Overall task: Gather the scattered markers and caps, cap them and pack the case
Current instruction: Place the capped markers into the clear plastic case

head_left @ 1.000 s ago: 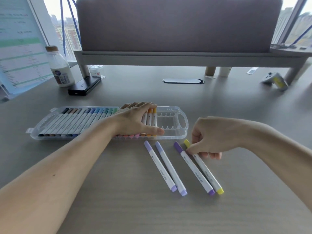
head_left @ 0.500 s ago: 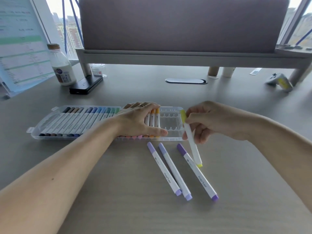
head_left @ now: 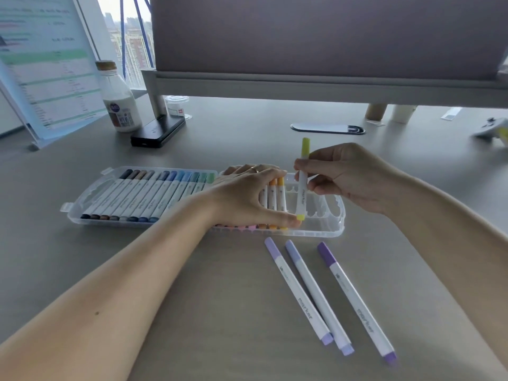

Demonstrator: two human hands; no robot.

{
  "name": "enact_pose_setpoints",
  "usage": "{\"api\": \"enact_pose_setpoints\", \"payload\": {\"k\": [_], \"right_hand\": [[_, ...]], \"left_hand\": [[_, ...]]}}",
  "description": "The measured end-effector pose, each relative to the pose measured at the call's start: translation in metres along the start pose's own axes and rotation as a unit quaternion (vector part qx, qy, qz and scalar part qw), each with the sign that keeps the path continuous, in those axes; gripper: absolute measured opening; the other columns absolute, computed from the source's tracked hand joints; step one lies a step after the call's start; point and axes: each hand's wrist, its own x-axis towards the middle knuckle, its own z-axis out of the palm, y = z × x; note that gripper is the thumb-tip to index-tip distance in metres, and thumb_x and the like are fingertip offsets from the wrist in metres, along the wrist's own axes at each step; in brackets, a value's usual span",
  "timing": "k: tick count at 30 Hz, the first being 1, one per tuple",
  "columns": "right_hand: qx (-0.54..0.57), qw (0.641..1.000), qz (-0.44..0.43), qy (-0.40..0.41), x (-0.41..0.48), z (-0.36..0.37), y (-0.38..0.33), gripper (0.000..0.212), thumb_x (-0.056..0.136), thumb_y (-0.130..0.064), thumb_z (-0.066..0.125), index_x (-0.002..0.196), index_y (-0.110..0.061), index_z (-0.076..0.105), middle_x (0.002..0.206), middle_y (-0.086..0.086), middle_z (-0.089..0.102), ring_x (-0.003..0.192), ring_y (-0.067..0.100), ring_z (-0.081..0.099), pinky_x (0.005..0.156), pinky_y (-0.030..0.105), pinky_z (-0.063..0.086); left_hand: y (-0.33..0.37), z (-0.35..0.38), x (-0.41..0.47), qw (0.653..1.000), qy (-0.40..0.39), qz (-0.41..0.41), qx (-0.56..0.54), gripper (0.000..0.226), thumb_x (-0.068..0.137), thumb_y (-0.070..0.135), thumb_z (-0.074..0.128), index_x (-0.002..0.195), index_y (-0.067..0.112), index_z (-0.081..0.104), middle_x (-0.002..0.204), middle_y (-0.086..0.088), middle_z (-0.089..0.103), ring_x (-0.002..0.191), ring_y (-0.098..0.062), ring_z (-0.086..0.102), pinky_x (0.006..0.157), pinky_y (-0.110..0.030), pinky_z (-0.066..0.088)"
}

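Note:
A clear plastic marker case lies across the desk, its left and middle slots filled with several capped markers. My left hand lies flat on the markers in the middle of the case, thumb at the front rim. My right hand pinches a yellow capped marker, held almost upright over the empty slots at the case's right end, its lower tip by my left thumb. Three purple capped markers lie side by side on the desk in front of the case.
A milk bottle, a black flat box and a small clear tub stand at the back left. A leaning document stand is at far left. A grey monitor shelf spans the back, a game controller at far right.
My right hand picked the yellow marker up from the desk beside the purple ones and carried it over the case's right end, tilting it upright. My left hand stayed on the case.

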Motion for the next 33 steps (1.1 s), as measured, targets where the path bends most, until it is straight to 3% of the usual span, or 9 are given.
{"api": "enact_pose_setpoints", "payload": {"k": [5, 8, 13, 20, 24, 28, 33], "right_hand": [[-0.05, 0.999, 0.009, 0.02, 0.014, 0.003, 0.005, 0.025, 0.085, -0.033, 0.079, 0.089, -0.008, 0.079, 0.066, 0.001, 0.073, 0.054, 0.01, 0.065, 0.052, 0.015, 0.052], [-0.091, 0.995, 0.012, 0.022, 0.016, 0.004, 0.007, 0.026, 0.085, -0.035, 0.08, 0.084, -0.01, 0.079, 0.069, 0.002, 0.075, 0.052, 0.008, 0.063, 0.047, 0.015, 0.048], [-0.183, 0.983, 0.013, 0.022, 0.013, 0.006, 0.006, 0.027, 0.089, -0.037, 0.076, 0.078, -0.013, 0.076, 0.047, -0.01, 0.064, 0.034, 0.0, 0.047, 0.039, 0.012, 0.037], [-0.203, 0.979, 0.011, 0.005, 0.01, 0.01, 0.004, 0.029, 0.091, -0.038, 0.074, 0.077, -0.012, 0.076, 0.044, -0.012, 0.062, 0.032, 0.001, 0.045, 0.036, 0.013, 0.034], [-0.199, 0.98, 0.007, 0.001, 0.01, 0.01, 0.005, 0.03, 0.09, -0.039, 0.074, 0.082, -0.01, 0.078, 0.05, -0.012, 0.066, 0.035, 0.001, 0.047, 0.038, 0.014, 0.034], [-0.196, 0.981, 0.004, 0.002, 0.01, 0.011, 0.006, 0.03, 0.088, -0.042, 0.075, 0.078, -0.014, 0.079, 0.05, -0.008, 0.065, 0.036, 0.003, 0.043, 0.038, 0.015, 0.034], [-0.197, 0.98, 0.011, 0.003, 0.011, 0.012, 0.005, 0.027, 0.091, -0.039, 0.073, 0.08, -0.015, 0.079, 0.054, -0.008, 0.069, 0.038, 0.003, 0.045, 0.038, 0.016, 0.035]], "left_hand": [[-0.002, 0.001, 0.004, 1.0, 0.018, 0.003, -0.011, 0.082, 0.09, 0.078, 0.049, 0.16, 0.042, 0.026, 0.168, 0.018, 0.023, 0.154, -0.01, 0.021, 0.123, -0.04, 0.021], [-0.004, 0.001, 0.005, 1.0, 0.012, -0.002, -0.026, 0.066, 0.1, 0.067, 0.042, 0.16, 0.043, 0.025, 0.169, 0.018, 0.021, 0.155, -0.009, 0.016, 0.125, -0.04, 0.017], [-0.003, 0.006, 0.008, 0.999, 0.049, 0.011, 0.007, 0.058, 0.104, 0.06, 0.035, 0.158, 0.038, 0.032, 0.164, 0.014, 0.033, 0.152, -0.012, 0.029, 0.123, -0.041, 0.023], [0.002, 0.005, 0.003, 0.995, 0.097, 0.01, 0.034, 0.063, 0.102, 0.061, 0.038, 0.156, 0.029, 0.04, 0.154, 0.007, 0.05, 0.137, -0.014, 0.05, 0.113, -0.041, 0.037], [0.002, 0.004, 0.003, 0.982, 0.177, 0.023, 0.053, 0.063, 0.102, 0.064, 0.039, 0.151, 0.026, 0.048, 0.148, 0.005, 0.057, 0.13, -0.015, 0.057, 0.109, -0.039, 0.041], [0.0, 0.003, 0.005, 0.975, 0.213, 0.047, 0.035, 0.077, 0.094, 0.076, 0.038, 0.151, 0.026, 0.047, 0.152, 0.007, 0.054, 0.134, -0.013, 0.054, 0.11, -0.036, 0.039], [0.0, 0.006, 0.005, 0.983, 0.166, 0.069, 0.025, 0.103, 0.075, 0.09, 0.05, 0.158, 0.031, 0.035, 0.158, 0.01, 0.043, 0.14, -0.01, 0.044, 0.115, -0.035, 0.03]]}}
